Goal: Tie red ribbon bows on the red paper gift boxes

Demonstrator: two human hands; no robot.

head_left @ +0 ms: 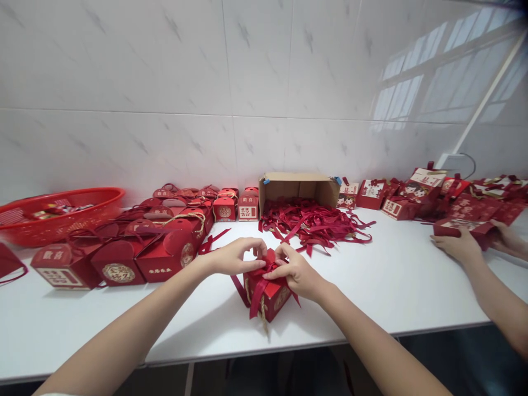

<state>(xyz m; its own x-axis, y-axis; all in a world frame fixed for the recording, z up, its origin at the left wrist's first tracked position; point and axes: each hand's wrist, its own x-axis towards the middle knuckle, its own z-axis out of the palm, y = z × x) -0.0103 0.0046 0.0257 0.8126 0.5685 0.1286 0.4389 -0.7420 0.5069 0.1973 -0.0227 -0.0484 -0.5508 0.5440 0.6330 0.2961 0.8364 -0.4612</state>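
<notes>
Before me on the white table stands a small red gift box (275,301) with a gold round print on one side. Twisted gold cord (263,311) hangs down its front corner. A dark red ribbon (256,297) lies over the top, its ends dangling at the sides. My left hand (243,256) pinches the ribbon at the box's top with thumb and forefinger. From the other side, my right hand (295,272) has its fingers closed on the same ribbon, close to the left fingertips. Exactly how the ribbon is looped between the fingers is partly hidden.
A cardboard box (299,186) lies on its side, dark red ribbons (313,223) spilling out. Several red gift boxes (119,258) stand at the left, near a red plastic basket (61,223). At the right, another person's hands (460,245) hold a red box (466,228) beside more boxes.
</notes>
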